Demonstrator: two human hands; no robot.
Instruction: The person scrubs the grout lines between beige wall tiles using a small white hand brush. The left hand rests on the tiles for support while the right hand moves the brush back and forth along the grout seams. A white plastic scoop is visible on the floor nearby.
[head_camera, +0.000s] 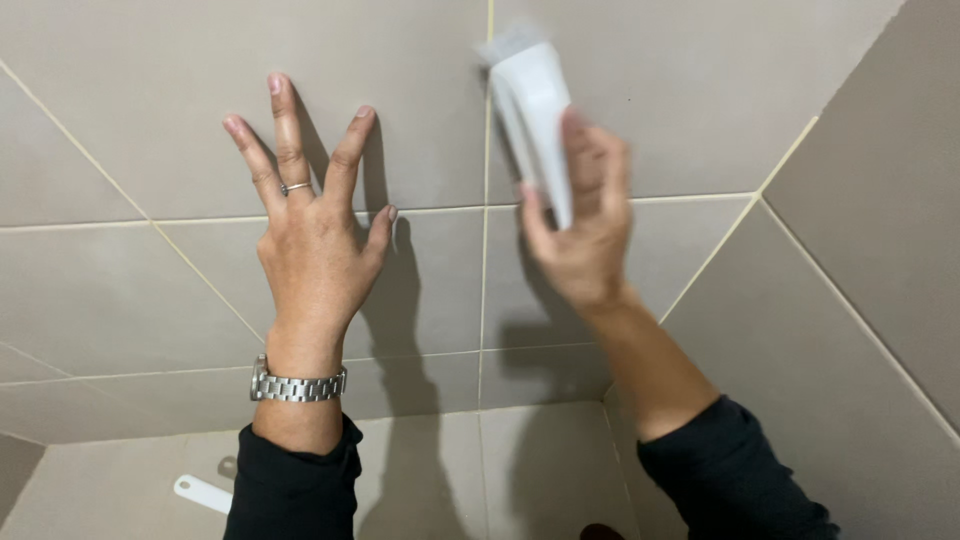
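From the head camera, the left hand (312, 240) reaches up with fingers spread wide, flat against the tiled wall (130, 120), holding nothing. The right hand (580, 225), raised beside it, pinches a blurred white tube (535, 110) near a vertical grout line (486, 250).

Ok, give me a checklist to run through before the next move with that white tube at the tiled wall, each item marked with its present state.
1. Right hand grips the white tube: ok, the fingers wrap its lower part.
2. Tube sharp enough to read its position: not ok, it is blurred by motion.
3. Tube's tip meets the grout line: cannot tell, the blur hides any contact.
4. Left hand kept off the tube: ok, it is spread flat on the tiled wall, apart from the tube.
5. Tube's cap on or off: cannot tell.
6. White tool on the floor within view: ok, it lies below the left sleeve.
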